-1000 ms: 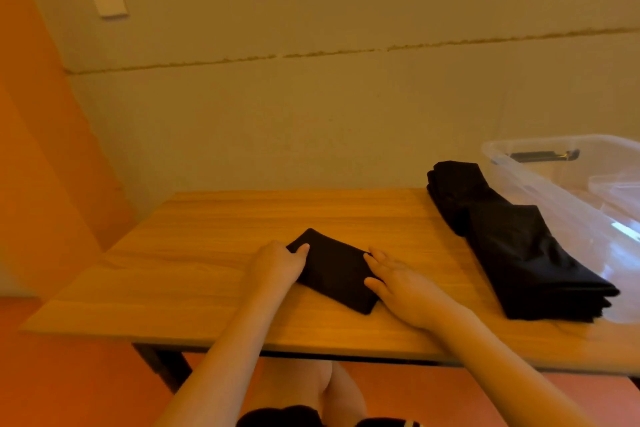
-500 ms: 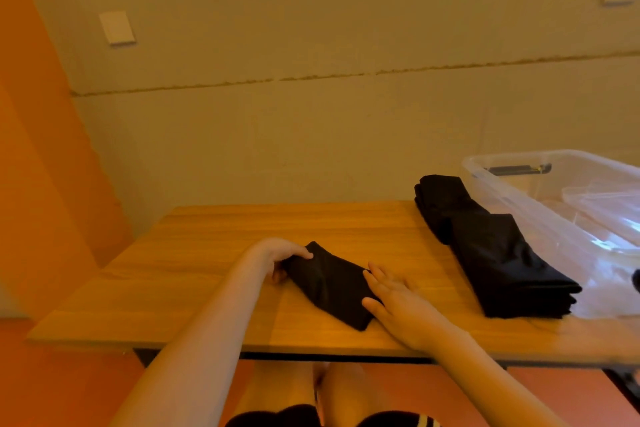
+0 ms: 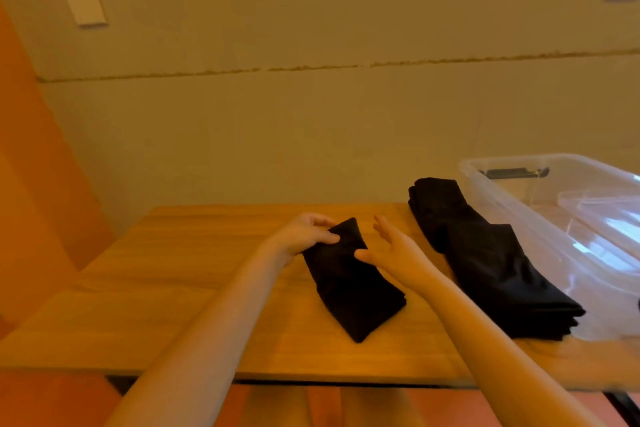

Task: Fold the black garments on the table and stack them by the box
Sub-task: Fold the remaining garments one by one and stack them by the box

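Wood-grain table (image 3: 194,305), smooth and warm-toned. The far corner of a folded black garment (image 3: 349,282), soft and oblong, lying mid-table, is pinched by the left hand (image 3: 304,236). Just right of it, the right hand (image 3: 394,250) is held with fingers straight and slightly spread. Further right, a stack of folded black garments (image 3: 485,260) is set against a clear plastic box (image 3: 519,204).

The left hand (image 3: 306,234) pinched the far end of the folded garment (image 3: 349,282), which lay on the table (image 3: 173,305) and ran toward the near edge. The right hand (image 3: 398,250) hovered just right of the grip. Further right lay the stack of garments (image 3: 485,256), touching the box (image 3: 568,236) on its right.
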### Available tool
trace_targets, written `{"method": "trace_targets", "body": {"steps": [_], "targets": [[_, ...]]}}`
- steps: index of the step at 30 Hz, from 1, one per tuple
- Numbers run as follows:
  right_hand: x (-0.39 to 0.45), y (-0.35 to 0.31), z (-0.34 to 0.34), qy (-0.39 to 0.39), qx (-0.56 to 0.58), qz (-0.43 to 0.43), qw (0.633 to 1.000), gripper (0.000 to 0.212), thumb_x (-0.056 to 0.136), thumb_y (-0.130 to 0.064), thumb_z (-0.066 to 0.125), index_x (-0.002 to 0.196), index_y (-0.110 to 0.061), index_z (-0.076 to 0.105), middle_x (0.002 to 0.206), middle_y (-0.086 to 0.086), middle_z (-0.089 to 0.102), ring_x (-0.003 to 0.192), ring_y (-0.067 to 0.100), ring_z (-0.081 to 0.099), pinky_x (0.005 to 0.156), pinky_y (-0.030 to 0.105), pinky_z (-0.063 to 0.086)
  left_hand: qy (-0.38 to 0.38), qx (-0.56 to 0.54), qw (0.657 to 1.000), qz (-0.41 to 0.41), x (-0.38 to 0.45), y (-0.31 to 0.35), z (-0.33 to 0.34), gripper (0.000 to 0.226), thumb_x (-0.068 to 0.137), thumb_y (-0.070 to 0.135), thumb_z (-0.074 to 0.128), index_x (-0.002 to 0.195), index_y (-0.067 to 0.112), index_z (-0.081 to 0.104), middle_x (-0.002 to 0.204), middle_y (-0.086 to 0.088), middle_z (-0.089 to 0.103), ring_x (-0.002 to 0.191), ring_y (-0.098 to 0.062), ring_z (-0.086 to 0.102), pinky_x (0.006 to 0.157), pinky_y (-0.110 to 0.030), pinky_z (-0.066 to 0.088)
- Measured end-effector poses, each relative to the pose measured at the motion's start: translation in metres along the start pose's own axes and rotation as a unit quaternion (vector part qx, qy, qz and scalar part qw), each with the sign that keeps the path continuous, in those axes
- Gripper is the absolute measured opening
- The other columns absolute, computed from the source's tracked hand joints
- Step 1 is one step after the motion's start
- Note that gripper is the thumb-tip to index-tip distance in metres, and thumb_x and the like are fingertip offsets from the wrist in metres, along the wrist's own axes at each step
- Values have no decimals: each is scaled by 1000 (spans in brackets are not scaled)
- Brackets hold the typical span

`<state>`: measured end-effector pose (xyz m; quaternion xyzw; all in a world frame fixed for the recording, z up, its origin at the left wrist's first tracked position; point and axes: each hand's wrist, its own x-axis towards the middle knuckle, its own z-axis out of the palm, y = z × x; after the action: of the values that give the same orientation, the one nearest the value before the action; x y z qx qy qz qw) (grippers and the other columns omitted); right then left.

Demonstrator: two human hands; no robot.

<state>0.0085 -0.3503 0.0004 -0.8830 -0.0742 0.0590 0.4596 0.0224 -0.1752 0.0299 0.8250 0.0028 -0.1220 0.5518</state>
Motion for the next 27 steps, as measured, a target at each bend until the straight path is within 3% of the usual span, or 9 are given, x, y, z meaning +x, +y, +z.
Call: {"method": "trace_targets", "body": {"steps": [2,3,5,9,11,13,16,21,27], "targets": [[19,-2,-4,-71,156,9,985,113,63,-41,82,149,-22,11,147,1,37,134,19,38,109,40,34,-36,-6,999,39,2,12,-1,22,86,0,59,104,13,65,88,0,67,78,-11,63,67,-18,51],[25,0,-7,-109,214,19,971,121,49,-47,87,147,-18,22,140,2,47,127,19,47,105,42,39,-49,-10,997,51,4,18,-2,21,85,0,60,99,16,65,86,1,67,78,-11,63,67,-19,52],[32,4,-12,-148,281,36,947,111,33,-47,91,130,-15,46,123,5,61,112,20,59,95,38,49,-72,-15,995,71,9,26,-3,23,85,-2,60,94,19,66,87,0,68,80,-14,64,69,-22,53],[35,4,-16,-113,319,34,941,41,74,-17,72,112,-13,60,111,7,67,103,18,64,83,31,54,-83,-50,992,76,22,32,-4,21,84,1,63,95,19,65,93,-3,68,84,-16,65,73,-26,54],[37,-2,-24,-64,319,30,945,26,84,-10,62,109,-11,62,109,8,67,101,20,64,85,34,53,-48,-128,987,89,32,32,-4,17,84,8,66,97,19,63,100,-2,67,89,-14,64,76,-24,53],[42,-9,-36,-21,311,23,950,23,85,-11,60,108,-11,62,109,8,67,102,22,64,89,39,52,-35,-263,961,78,42,31,0,17,86,15,64,103,14,61,102,-4,66,90,-14,64,77,-25,53],[50,-20,-65,-3,334,5,942,22,87,-11,57,109,-10,62,108,10,68,100,24,65,88,41,53,-96,-379,919,52,52,38,12,33,80,26,64,107,7,62,103,-9,70,97,-21,65,83,-34,54],[77,-32,-125,-12,323,-31,946,21,89,-10,55,108,-14,62,105,8,69,97,21,67,74,30,57,-34,-390,916,83,85,82,39,27,84,22,66,109,9,63,105,-9,69,99,-24,65,84,-36,54],[122,-19,-191,22,291,-63,954,27,91,-23,53,117,-20,58,112,2,67,104,19,63,87,38,54,40,-376,921,96,139,146,72,26,82,23,69,106,13,63,103,-10,69,95,-26,66,80,-39,56]]}}
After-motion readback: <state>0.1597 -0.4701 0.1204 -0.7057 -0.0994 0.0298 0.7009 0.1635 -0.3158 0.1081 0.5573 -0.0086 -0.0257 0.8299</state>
